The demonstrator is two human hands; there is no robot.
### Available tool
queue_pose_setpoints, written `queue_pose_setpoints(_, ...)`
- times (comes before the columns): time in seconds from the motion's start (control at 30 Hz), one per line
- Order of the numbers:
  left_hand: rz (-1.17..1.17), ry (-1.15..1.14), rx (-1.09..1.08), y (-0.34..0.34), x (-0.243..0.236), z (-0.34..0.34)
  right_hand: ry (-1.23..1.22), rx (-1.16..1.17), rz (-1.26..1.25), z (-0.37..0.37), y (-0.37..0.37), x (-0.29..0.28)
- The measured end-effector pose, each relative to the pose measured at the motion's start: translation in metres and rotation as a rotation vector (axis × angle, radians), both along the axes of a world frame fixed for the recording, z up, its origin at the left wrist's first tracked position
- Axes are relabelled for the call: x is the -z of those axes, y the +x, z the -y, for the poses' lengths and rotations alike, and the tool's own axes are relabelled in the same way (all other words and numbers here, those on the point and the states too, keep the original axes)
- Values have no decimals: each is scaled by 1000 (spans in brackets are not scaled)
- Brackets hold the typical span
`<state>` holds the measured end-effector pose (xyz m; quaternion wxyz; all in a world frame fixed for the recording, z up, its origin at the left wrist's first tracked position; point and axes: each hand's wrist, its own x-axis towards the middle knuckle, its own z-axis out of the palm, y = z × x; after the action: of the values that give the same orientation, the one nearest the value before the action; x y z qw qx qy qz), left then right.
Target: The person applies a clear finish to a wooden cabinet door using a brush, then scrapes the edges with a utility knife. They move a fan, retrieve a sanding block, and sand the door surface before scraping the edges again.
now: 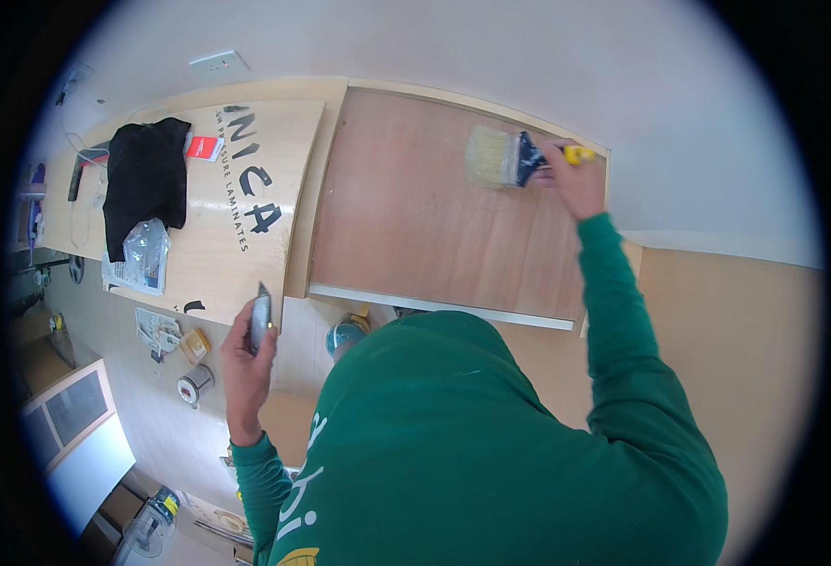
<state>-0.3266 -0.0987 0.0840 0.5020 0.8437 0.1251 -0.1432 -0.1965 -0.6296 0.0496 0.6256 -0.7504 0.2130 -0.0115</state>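
My right hand (566,174) grips a wide paintbrush (500,157) with pale bristles, a dark ferrule and a yellow handle, held over the upper right of a reddish-brown wooden panel (415,217) framed by lighter edges. In my left hand (246,344) is a silver utility knife (263,316), its blade pointing up near the lower corner of a pale laminate board (255,170) with large dark lettering. On that board lie a black cloth (147,170), a clear plastic bag (144,264) and a small red card (204,148).
A white wall with a socket (219,63) is behind the work surface. Below on the floor are a metal can (195,384), an amber container (196,345), papers (158,330) and a teal bucket (343,337). A cabinet with framed panels (74,415) stands at lower left.
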Motion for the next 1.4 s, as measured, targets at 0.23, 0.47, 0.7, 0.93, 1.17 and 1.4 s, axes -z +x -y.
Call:
queue_pose_setpoints(0.23,319,254,98,81,14,-31,-628,-524,301,46,13,-63)
queue_pose_setpoints(0.47,430,485,170,172,11,-27,-677,-679,294,-8,16,-69)
queue_pose_setpoints(0.7,649,749,336,241,48,-24,-662,-606,621,-73,114,39)
queue_pose_setpoints(0.93,420,941,263,205,65,-69,-816,-162,155,91,-50,-24)
queue_pose_setpoints(1.17,468,974,264,216,85,-68,-1020,158,-35,74,-60,7)
queue_pose_setpoints(1.4,440,996,262,223,99,-79,-925,237,-66,75,-51,21)
